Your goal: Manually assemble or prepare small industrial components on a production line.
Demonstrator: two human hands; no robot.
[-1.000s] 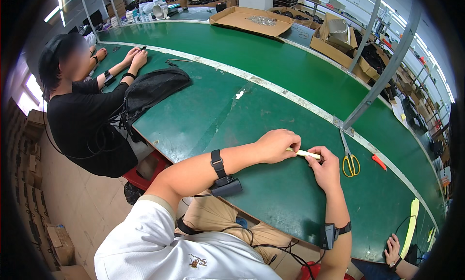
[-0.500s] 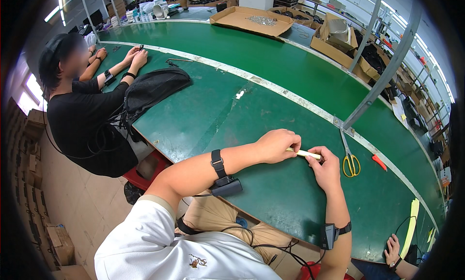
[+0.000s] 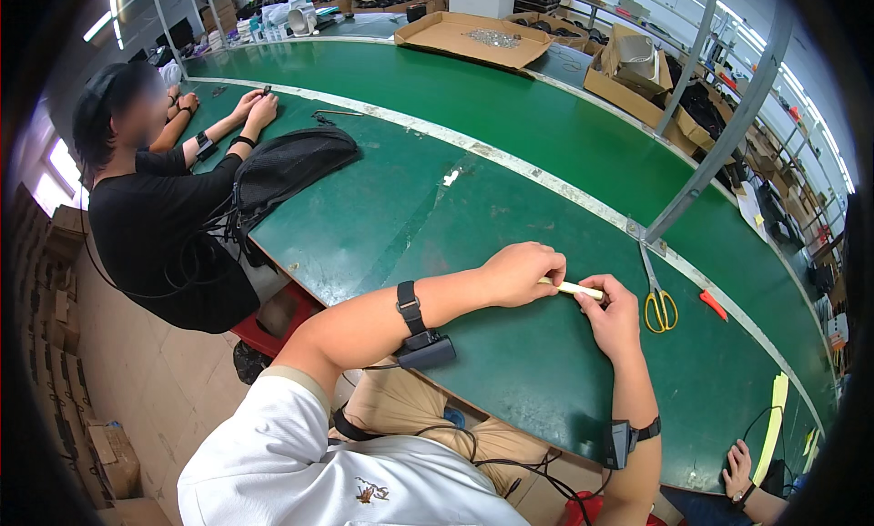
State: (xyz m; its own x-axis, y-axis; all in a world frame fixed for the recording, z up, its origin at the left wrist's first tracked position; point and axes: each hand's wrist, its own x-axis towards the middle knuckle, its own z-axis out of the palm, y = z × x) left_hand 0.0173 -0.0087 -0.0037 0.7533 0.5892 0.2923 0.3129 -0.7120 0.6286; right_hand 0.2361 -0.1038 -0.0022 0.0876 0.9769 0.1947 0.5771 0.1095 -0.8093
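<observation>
My left hand (image 3: 523,274) and my right hand (image 3: 611,318) pinch a short, pale yellow rolled strip (image 3: 581,291) between them, one at each end. It is held low over the green table (image 3: 492,353). Fingers cover both its ends, so I cannot tell whether it is paper or tape. To the right of my right hand lie scissors (image 3: 660,309) with yellow handles, blades pointing away from me. Beyond them is a small red-orange tool (image 3: 714,305), perhaps a cutter.
A metal post (image 3: 719,148) rises by the scissors' tips. At the left, a black mesh bag (image 3: 296,171) lies beside a co-worker (image 3: 164,207). Another person's hand (image 3: 738,471) rests near long yellow strips (image 3: 773,426) at the lower right. Cables hang over my lap.
</observation>
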